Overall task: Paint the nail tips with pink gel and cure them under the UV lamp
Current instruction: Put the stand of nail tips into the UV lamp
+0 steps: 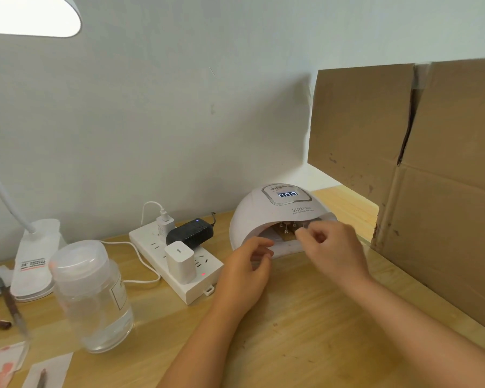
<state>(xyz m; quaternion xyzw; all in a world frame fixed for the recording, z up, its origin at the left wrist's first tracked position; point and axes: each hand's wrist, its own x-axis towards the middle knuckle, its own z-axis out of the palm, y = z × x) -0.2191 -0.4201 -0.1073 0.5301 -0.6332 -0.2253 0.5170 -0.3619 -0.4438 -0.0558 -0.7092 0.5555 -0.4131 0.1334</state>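
My right grip (331, 242) pinches something unclear at the UV lamp (280, 214) mouth, for curing; left grip (247, 270) curls empty alongside.

Counter (305, 326): light wood, visible grain, smooth, low sheen, a few dark specks. UV lamp (266, 217): white plastic dome, smooth, satin, silver trim round the lit display. Power strip (179, 271): white plastic, matt. Power adapter (190, 233): black plastic, ribbed, slightly glossy. Charger block (179, 261): white plastic, smooth. Bottle (93, 296): clear plastic, glossy, frosted translucent cap. Desk lamp (32, 264): white plastic, matt base. Cardboard sheet (420, 169): brown, matt, rough, torn and scuffed. Wall (151, 107): pale painted, matt, small marks. Paper scrap (0, 362): white, pink smears.
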